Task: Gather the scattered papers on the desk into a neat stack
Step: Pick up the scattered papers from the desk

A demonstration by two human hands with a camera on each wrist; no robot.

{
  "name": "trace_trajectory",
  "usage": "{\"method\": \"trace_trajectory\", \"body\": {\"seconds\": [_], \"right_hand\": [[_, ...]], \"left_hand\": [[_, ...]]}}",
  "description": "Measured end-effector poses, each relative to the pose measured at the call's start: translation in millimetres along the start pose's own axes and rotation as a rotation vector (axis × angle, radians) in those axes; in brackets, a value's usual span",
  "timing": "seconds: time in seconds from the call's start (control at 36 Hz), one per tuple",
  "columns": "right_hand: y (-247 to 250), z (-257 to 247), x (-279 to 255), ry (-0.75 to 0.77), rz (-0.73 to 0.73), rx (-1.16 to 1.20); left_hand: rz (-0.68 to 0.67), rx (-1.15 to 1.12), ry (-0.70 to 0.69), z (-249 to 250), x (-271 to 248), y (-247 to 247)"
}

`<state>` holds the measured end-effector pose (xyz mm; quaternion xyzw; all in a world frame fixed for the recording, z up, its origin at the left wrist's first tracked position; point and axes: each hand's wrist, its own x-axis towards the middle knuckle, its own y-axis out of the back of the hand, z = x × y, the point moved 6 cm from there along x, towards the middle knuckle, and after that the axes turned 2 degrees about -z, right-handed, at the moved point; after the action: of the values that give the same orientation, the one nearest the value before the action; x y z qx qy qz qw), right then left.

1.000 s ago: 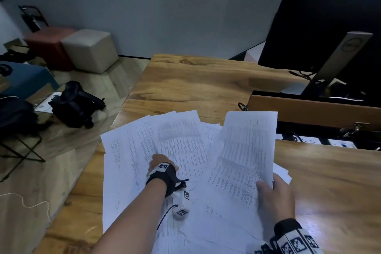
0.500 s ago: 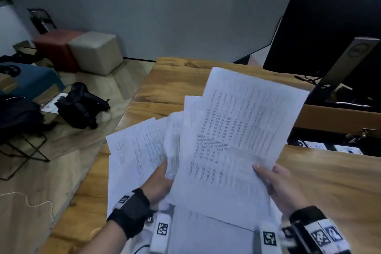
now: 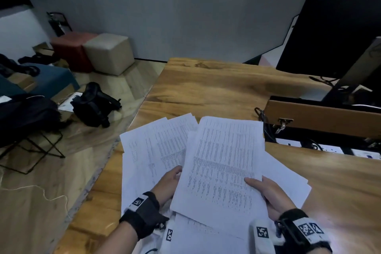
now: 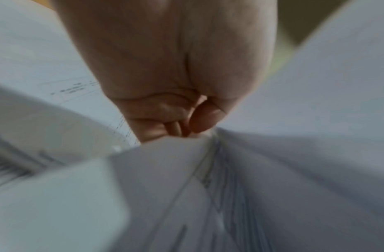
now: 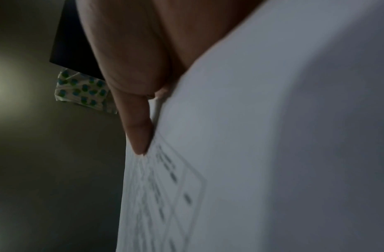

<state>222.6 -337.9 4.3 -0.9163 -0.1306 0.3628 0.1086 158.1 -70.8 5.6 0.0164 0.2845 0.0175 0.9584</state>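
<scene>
- The right hand (image 3: 272, 198) grips the right edge of a bundle of printed sheets (image 3: 222, 167), its thumb lying on the top page; in the right wrist view the fingers (image 5: 139, 129) press flat against the paper's side.
- The left hand (image 3: 169, 183) holds the bundle's left edge, with fingers tucked under the pages; the left wrist view shows the fingers (image 4: 199, 119) curled against the sheets, though the picture is blurred.
- The bundle is tilted, and more loose papers (image 3: 152, 146) lie fanned beneath and to its left, overlapping one another near the front left part of the desk (image 3: 216, 88).
- A few sheets (image 3: 288, 181) poke out to the right, under the right hand.
- Farther back on the right stands a wooden box (image 3: 319, 117) with a metal latch, and behind it a dark monitor (image 3: 334, 33).
- On the floor left of the desk lies a black bag (image 3: 92, 105); beyond it stand a beige cube stool (image 3: 109, 53) and a red one (image 3: 72, 47) against the wall.
</scene>
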Motion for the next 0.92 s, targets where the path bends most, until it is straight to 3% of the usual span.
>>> {"method": "trace_trajectory", "body": {"seconds": [0.08,0.11,0.17,0.22,0.36,0.58,0.92], "right_hand": [[1.3,0.4,-0.8,0.038,0.028,-0.01],[2.8,0.0,-1.0,0.055,0.043,-0.025],[6.4,-0.9,-1.8,0.085,0.068,-0.058],[9.0,-2.2,-3.3,0.105,0.074,-0.079],[14.5,-4.3,-8.9,0.138,0.073,-0.087],[19.5,-6.2,-15.2,0.154,0.038,-0.036],[16.4,-15.4,-20.2,0.204,0.022,-0.078]], "left_hand": [[0.33,0.079,0.11,-8.4,13.3,20.2],[0.487,0.223,0.136,-8.7,17.5,32.2],[0.651,0.457,0.225,-11.4,25.1,46.1],[0.674,0.528,0.326,-15.6,31.2,49.7],[0.7,0.54,0.419,-17.2,43.2,49.2],[0.606,0.397,0.373,-17.4,49.4,56.0],[0.749,0.675,0.473,-35.3,34.3,68.1]]}}
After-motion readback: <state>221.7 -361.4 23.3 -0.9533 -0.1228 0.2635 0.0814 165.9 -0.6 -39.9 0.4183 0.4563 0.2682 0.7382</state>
